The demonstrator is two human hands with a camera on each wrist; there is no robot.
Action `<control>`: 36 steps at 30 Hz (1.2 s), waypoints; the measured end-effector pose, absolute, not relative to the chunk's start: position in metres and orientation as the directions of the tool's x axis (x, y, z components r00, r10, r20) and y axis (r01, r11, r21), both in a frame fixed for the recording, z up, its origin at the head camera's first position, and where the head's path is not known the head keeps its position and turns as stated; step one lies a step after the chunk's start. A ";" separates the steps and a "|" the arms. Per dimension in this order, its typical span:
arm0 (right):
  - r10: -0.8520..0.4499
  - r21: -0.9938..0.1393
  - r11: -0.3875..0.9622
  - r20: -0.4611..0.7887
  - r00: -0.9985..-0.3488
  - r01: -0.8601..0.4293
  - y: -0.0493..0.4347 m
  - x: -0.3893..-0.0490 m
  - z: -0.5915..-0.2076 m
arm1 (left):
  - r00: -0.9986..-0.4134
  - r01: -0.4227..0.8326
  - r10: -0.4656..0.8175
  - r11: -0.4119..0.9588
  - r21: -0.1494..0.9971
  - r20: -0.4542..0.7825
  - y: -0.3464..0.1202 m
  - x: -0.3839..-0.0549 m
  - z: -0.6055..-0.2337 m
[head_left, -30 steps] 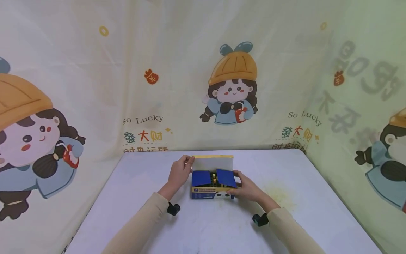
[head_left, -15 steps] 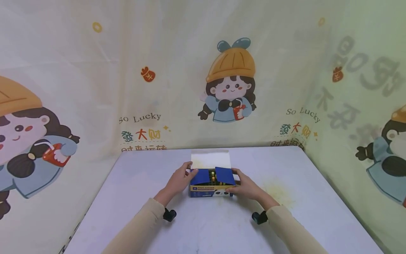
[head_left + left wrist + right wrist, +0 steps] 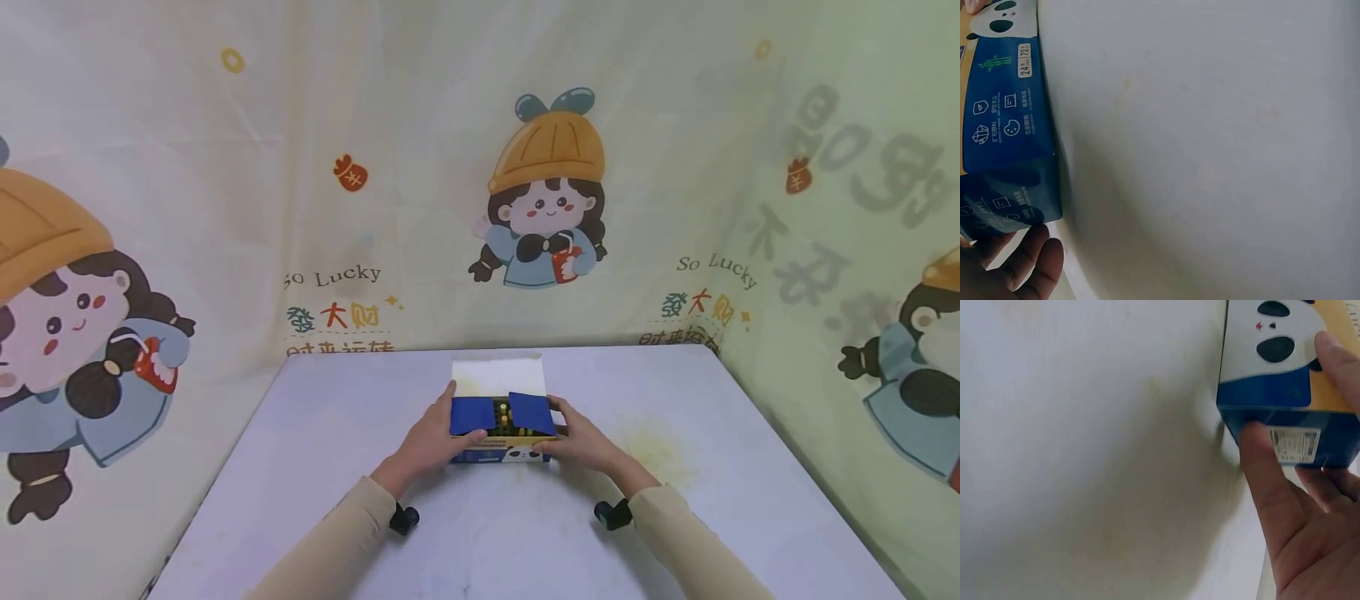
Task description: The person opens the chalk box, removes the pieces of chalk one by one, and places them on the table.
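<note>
A blue and yellow cardboard box with a panda on its front sits on the table, its lid raised at the back. Two blue flaps, a left flap and a right flap, lean inward over the top. Between them show several thin sticks with light tips. My left hand grips the left end, thumb across the front upper edge. At the other end my right hand holds the box, thumb on the front near the panda; the right wrist view shows a finger against the barcode label.
The white table bears a yellowish stain right of the box. Behind it hangs a pale curtain printed with cartoon figures. A small black camera sits on each wrist, a left camera and a right camera.
My left hand has let go of the lid, which now leans further back, and has come down to the box's left end. The right hand keeps its hold.
</note>
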State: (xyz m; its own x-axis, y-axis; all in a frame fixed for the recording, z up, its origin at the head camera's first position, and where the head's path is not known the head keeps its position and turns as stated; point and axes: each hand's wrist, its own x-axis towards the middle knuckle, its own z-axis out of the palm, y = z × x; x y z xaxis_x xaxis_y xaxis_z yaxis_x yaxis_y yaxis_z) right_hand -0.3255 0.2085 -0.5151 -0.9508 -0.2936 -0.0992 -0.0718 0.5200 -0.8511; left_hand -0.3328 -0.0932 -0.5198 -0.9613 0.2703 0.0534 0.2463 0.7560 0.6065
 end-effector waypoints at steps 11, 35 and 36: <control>-0.297 -0.836 0.542 -0.091 -0.950 -0.089 0.205 -0.320 -0.514 | -0.957 0.279 0.267 0.760 0.587 0.109 -0.094 -0.330 -0.519; -0.132 -0.390 0.753 0.700 -0.701 -0.531 0.203 -0.315 -0.498 | -0.557 0.681 0.295 0.698 0.223 0.777 -0.111 -0.329 -0.511; -0.141 -0.345 0.775 0.724 -0.676 -0.530 0.202 -0.314 -0.497 | -0.530 0.685 0.297 0.702 0.195 0.794 -0.111 -0.329 -0.511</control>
State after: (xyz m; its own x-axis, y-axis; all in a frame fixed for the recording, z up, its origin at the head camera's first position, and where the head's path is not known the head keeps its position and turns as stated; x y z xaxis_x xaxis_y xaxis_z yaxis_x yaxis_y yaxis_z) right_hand -0.3144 0.2025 -0.4969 -0.6758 -0.1405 0.7236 -0.5301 0.7747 -0.3447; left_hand -0.3287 -0.1114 -0.5111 -0.5299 0.2970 0.7943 0.6854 0.7016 0.1949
